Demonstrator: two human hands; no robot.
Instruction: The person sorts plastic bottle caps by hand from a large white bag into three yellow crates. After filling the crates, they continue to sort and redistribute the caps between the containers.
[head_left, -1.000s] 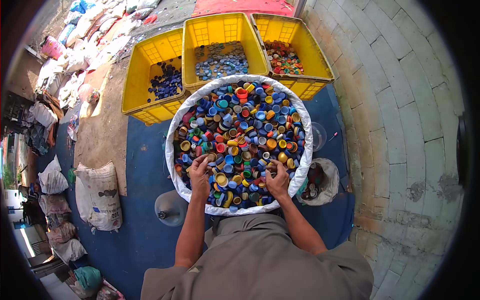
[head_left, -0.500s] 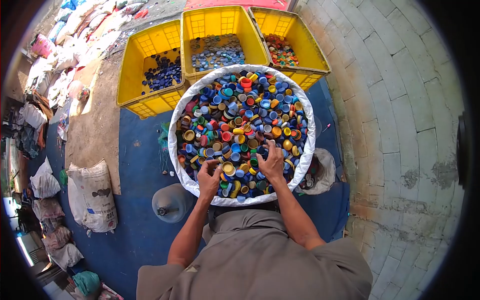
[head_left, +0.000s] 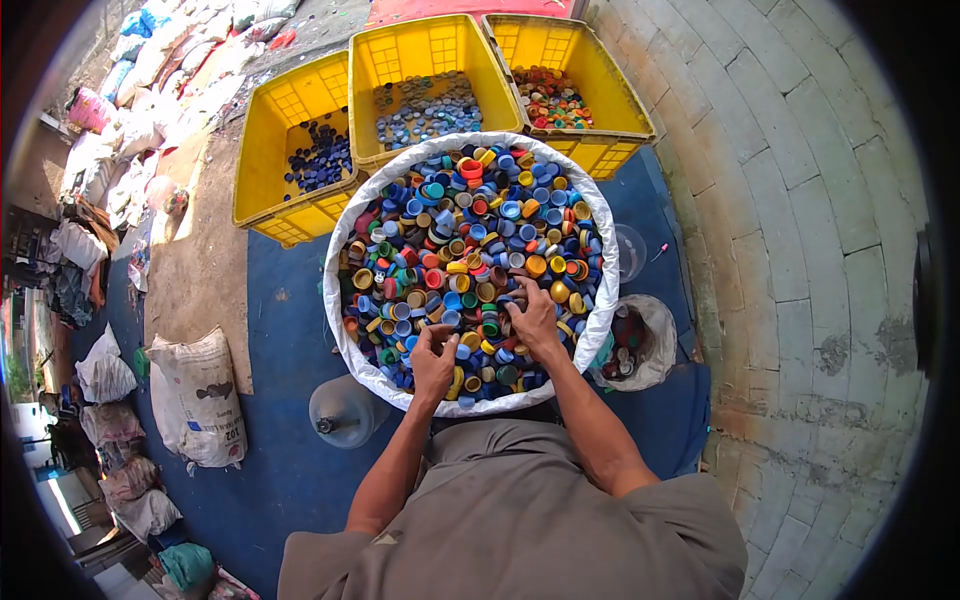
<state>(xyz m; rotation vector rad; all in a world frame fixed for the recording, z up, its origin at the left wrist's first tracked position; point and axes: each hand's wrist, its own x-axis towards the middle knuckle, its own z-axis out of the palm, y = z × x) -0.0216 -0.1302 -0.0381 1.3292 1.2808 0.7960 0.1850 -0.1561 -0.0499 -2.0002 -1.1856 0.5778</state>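
Observation:
A large round container with a white fabric rim (head_left: 338,318) stands in front of me, filled with plastic bottle caps (head_left: 470,255) of many colours. My left hand (head_left: 434,366) is at its near left part, fingers curved and apart from the thumb, just above the caps. No cap shows clearly in it. To the right and slightly farther in, my right hand (head_left: 537,322) reaches into the pile with fingers and thumb bent around a dark cap (head_left: 519,299), partly hidden by the fingers.
Beyond the container stand three yellow crates: dark blue caps in the left crate (head_left: 262,160), light blue in the middle crate (head_left: 365,105), red and orange in the right crate (head_left: 630,105). A clear jug (head_left: 345,410), white sack (head_left: 198,400) and bag (head_left: 655,345) flank me. A wall (head_left: 790,250) runs along the right.
The view has shifted slightly. The yellow cap beside my left hand no longer shows there. My right hand's fingers have bent around a dark cap.

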